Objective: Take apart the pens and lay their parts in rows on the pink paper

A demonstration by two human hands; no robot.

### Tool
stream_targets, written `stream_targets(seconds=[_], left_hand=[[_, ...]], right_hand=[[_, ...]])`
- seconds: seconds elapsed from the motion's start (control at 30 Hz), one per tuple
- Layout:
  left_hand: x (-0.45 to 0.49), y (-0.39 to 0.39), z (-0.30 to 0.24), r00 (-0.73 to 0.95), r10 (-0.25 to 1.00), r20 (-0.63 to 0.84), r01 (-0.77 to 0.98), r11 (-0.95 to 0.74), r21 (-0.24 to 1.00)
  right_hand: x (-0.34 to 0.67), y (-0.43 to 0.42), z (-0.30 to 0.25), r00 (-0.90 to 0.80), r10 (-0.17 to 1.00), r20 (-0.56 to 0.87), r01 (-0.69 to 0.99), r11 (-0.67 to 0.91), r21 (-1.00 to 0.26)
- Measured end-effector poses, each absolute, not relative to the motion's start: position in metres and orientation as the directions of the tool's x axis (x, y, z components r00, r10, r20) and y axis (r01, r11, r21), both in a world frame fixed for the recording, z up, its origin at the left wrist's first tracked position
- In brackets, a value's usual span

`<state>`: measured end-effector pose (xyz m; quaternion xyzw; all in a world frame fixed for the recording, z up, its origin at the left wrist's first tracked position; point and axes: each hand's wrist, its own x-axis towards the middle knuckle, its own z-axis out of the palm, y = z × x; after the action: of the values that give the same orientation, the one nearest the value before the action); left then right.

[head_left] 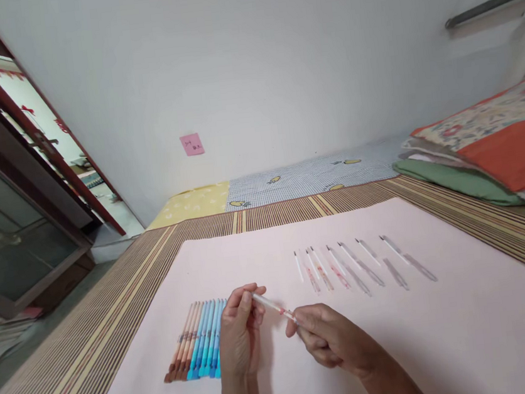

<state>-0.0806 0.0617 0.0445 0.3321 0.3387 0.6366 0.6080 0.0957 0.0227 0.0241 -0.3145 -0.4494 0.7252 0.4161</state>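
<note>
My left hand (241, 335) and my right hand (328, 338) both pinch one thin white pen refill (271, 305), each at one end, just above a pale pink sheet (449, 340). Right beside my left hand lies a tight row of pen barrels (199, 342), brown ones at the left and blue ones at the right. Farther back on the sheet, several more refills (346, 263) lie spread in a row, some with red or grey markings.
The pink sheet lies on a striped mat (92, 330). Folded bedding and a patterned pillow (498, 145) are stacked at the right. A glass-fronted cabinet (6, 239) and an open doorway stand at the left. A pink note (191, 144) sticks to the white wall.
</note>
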Motion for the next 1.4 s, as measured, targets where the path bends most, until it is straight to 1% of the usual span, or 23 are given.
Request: stream_targets(seconds=[0.13, 0.33, 0.4, 0.53, 0.6, 0.7, 0.77, 0.87, 0.93, 1.0, 1.13, 1.2, 1.27, 1.4], left_hand=[[-0.080, 0.063, 0.041, -0.102, 0.994, 0.033, -0.501, -0.080, 0.861], [-0.078, 0.061, 0.042, -0.151, 0.988, 0.039, -0.503, -0.111, 0.857], [-0.077, 0.062, 0.041, -0.165, 0.986, 0.040, -0.500, -0.119, 0.858], [-0.074, 0.064, 0.036, -0.214, 0.976, 0.028, -0.483, -0.131, 0.866], [-0.073, 0.065, 0.034, -0.235, 0.972, -0.008, -0.496, -0.113, 0.861], [-0.071, 0.066, 0.034, -0.206, 0.974, -0.091, -0.580, -0.047, 0.813], [-0.072, 0.065, 0.036, -0.128, 0.983, -0.132, -0.637, 0.021, 0.771], [-0.073, 0.064, 0.039, 0.022, 0.990, -0.137, -0.661, 0.118, 0.741], [-0.074, 0.063, 0.040, 0.068, 0.989, -0.131, -0.641, 0.144, 0.754], [-0.074, 0.063, 0.039, 0.059, 0.990, -0.125, -0.614, 0.135, 0.778], [-0.072, 0.064, 0.036, 0.025, 0.994, -0.110, -0.595, 0.103, 0.797], [-0.070, 0.065, 0.034, 0.011, 0.995, -0.104, -0.588, 0.090, 0.804], [-0.068, 0.066, 0.032, -0.011, 0.994, -0.110, -0.582, 0.083, 0.809], [-0.063, 0.068, 0.030, -0.100, 0.981, -0.169, -0.613, 0.073, 0.786]], right_hand=[[0.093, 0.024, 0.023, -0.400, 0.913, -0.078, -0.282, -0.204, -0.937], [0.092, 0.024, 0.024, -0.327, 0.942, -0.075, -0.181, -0.141, -0.973], [0.092, 0.024, 0.025, -0.276, 0.960, -0.052, -0.101, -0.083, -0.991], [0.089, 0.024, 0.027, -0.139, 0.988, 0.061, 0.094, 0.074, -0.993], [0.087, 0.025, 0.027, -0.072, 0.993, 0.097, 0.143, 0.107, -0.984], [0.085, 0.026, 0.027, -0.046, 0.995, 0.090, 0.146, 0.096, -0.985], [0.085, 0.027, 0.027, -0.060, 0.996, 0.067, 0.113, 0.073, -0.991], [0.086, 0.028, 0.025, -0.068, 0.996, 0.049, 0.071, 0.054, -0.996], [0.087, 0.029, 0.023, -0.076, 0.996, 0.036, 0.059, 0.041, -0.997], [0.088, 0.030, 0.021, -0.103, 0.995, 0.000, 0.036, 0.004, -0.999], [0.089, 0.031, 0.016, -0.216, 0.972, -0.088, -0.067, -0.105, -0.992], [0.089, 0.030, 0.014, -0.234, 0.968, -0.091, -0.056, -0.107, -0.993], [0.088, 0.030, 0.014, -0.196, 0.979, -0.063, 0.005, -0.063, -0.998], [0.084, 0.029, 0.016, -0.040, 0.999, 0.015, 0.146, 0.021, -0.989]])
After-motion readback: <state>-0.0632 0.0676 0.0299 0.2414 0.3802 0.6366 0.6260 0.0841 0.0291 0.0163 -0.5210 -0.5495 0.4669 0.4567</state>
